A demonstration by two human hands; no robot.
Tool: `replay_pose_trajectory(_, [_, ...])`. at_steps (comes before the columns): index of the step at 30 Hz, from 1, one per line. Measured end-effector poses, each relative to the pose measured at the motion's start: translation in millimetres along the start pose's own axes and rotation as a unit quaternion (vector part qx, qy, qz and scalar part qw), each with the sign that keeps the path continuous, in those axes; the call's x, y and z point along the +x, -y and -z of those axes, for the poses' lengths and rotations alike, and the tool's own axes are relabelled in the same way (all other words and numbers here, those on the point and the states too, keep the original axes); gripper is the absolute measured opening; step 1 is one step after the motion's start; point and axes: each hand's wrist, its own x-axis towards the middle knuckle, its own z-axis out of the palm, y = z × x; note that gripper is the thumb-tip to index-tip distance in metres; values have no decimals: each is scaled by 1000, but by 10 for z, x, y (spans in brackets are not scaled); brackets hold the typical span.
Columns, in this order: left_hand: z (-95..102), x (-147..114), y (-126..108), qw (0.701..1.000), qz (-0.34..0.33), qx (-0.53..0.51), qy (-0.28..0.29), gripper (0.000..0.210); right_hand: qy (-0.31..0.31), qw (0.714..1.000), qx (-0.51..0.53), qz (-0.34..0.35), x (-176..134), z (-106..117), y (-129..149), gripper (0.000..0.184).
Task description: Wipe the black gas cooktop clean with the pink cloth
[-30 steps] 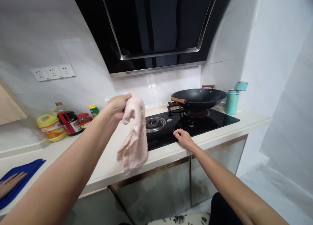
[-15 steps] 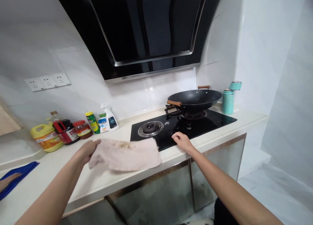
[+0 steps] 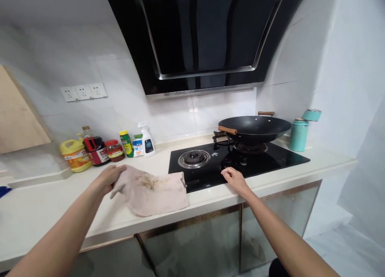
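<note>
My left hand (image 3: 112, 176) grips the upper left corner of a pale pink cloth (image 3: 165, 195). The cloth is stained brown near its upper middle and hangs spread over the counter's front, its right end by the stove's left corner. Over the front edge of the black gas stove (image 3: 204, 180), my right hand (image 3: 236, 180) has its fingers curled into a pinch; whatever they hold, if anything, is hidden. The stove's knobs (image 3: 243, 160) are just beyond that hand. To their left is the bare left burner (image 3: 194, 158), while a black wok (image 3: 254, 128) rests on the right one.
Along the wall at left stand a yellow jug (image 3: 75, 154), a dark sauce bottle (image 3: 96, 148), a red-lidded jar (image 3: 114, 150), a green container (image 3: 126, 144) and a white spray bottle (image 3: 147, 141). A turquoise flask (image 3: 299, 136) is right of the wok. The range hood (image 3: 207, 32) overhangs the stove.
The view has turned left. The pink cloth has swung a little left and lower in my left hand. The co-worker's hand on the blue cloth at far left has gone out of view.
</note>
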Motion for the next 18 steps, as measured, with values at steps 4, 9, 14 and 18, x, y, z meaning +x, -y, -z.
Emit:
replay_pose_trajectory(4, [-746, -74, -93, 998, 33, 40, 40, 14, -2, 1000, 7, 1, -3, 2, 2, 27])
replay_pose_trajectory(9, [-1349, -121, -72, 951, 45, 245, 181, 49, 6, 1000, 2, 1, -25, 17, 15, 25])
replay_pose_trajectory(14, [-1341, -236, 68, 901, -28, 419, 113, 65, 14, 1000, 1, 3, -40, 25, 22, 24])
replay_pose_trajectory(18, [-1471, -401, 391, 851, -39, 510, 117, 87, 15, 1000, 4, 3, -51, 33, 52, 24])
